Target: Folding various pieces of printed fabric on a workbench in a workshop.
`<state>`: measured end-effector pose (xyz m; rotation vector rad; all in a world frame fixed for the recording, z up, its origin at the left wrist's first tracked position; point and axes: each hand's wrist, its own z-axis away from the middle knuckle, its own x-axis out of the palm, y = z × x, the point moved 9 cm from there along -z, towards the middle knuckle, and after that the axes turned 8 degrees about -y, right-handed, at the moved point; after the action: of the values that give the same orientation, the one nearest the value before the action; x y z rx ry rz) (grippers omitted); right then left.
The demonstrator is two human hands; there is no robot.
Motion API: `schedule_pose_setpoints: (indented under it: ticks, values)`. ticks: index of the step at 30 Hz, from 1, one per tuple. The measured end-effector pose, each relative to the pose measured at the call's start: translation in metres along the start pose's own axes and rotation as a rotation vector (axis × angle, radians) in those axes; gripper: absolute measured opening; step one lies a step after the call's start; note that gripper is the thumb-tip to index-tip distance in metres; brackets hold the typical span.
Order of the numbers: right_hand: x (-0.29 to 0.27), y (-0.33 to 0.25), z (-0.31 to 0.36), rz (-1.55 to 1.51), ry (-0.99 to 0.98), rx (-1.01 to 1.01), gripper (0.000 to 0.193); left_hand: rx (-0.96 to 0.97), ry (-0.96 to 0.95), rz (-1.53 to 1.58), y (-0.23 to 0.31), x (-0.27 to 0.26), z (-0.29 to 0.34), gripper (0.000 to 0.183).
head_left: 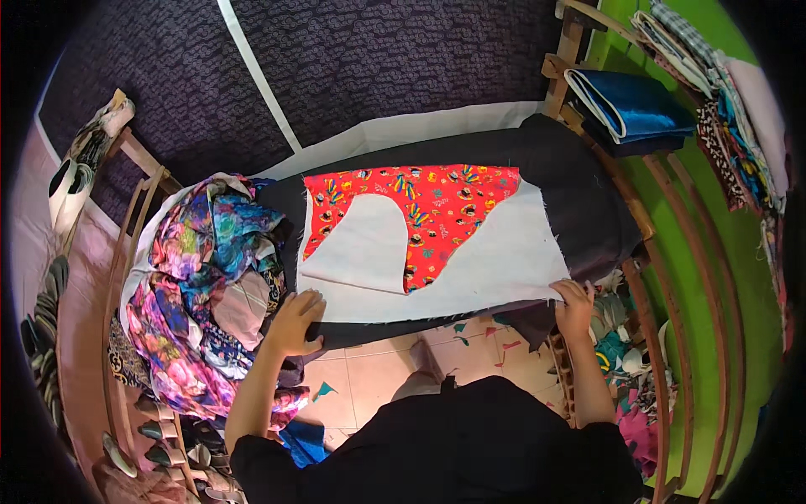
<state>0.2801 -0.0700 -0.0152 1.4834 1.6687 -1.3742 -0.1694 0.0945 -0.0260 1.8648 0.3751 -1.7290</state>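
A white cloth (505, 244) with frayed edges lies spread on a dark padded surface. On it rests a red printed fabric piece (437, 206) with curved cut edges and colourful motifs. A pale flap (361, 244) lies over part of the red fabric, its point toward me. My left hand (294, 323) rests at the white cloth's near left corner, fingers laid along the edge and thumb apart. At the near right corner, my right hand (574, 309) is closed, pinching the edge of the white cloth.
A heap of floral fabric (197, 277) sits left of the white cloth. Folded blue fabric (634, 105) lies at the far right, by wooden rails (684, 252). Shoes (164, 433) stand on a rack at lower left. Fabric scraps (495, 344) lie on the tiled floor.
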Motion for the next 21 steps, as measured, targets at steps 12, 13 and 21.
schedule_pose_setpoints:
  ticks: [12,13,21]
  values:
    - [-0.023,0.04,0.015,-0.234,0.207,0.127,0.007,-0.046,0.113,-0.216,0.027,0.013,-0.003,0.045]
    - [-0.03,0.038,0.015,-0.251,0.256,0.129,0.007,-0.067,0.178,-0.236,0.027,0.016,-0.006,0.043]
    - [-0.04,0.037,0.023,-0.312,0.28,0.075,0.009,-0.175,0.462,-0.121,0.012,-0.026,0.02,0.013]
